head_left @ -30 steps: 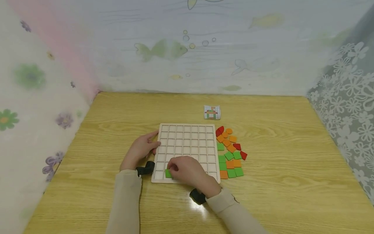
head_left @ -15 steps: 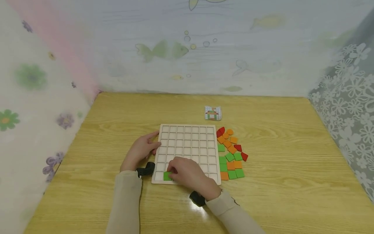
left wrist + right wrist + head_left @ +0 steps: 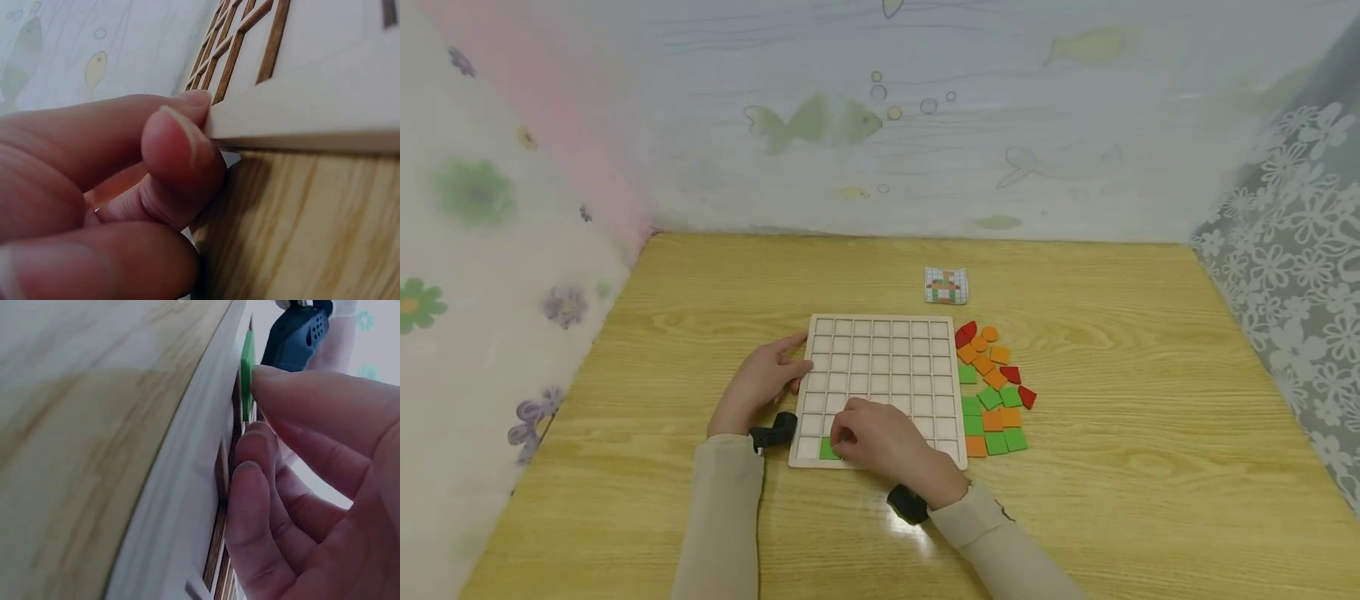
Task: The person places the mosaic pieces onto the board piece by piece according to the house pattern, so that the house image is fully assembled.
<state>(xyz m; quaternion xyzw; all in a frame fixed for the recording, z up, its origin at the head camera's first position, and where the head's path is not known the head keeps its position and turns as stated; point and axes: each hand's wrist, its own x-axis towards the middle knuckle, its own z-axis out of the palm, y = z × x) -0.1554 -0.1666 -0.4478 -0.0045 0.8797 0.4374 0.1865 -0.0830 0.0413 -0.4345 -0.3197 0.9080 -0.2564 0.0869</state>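
Note:
A pale wooden grid board lies on the table. My left hand holds its left edge, with the thumb at the rim and other fingers bent beside it; the left wrist view shows fingertips right against the edge. Over the bottom row is my right hand, its thumb and fingers curled at a green square tile. That tile sits in the second cell from the left, partly hidden by the hand. In the right wrist view one fingertip presses the face of the tile, and bent fingers rest low by the board.
Right of the board lie loose tiles: several green squares, several orange squares, orange round pieces and red curved pieces. A small pattern card lies behind the board. Black wrist cameras sit close to the table.
The green tile has shifted slightly left and down into its bottom-row cell with my right hand, and now lies level there. My left hand stays at the board's edge.

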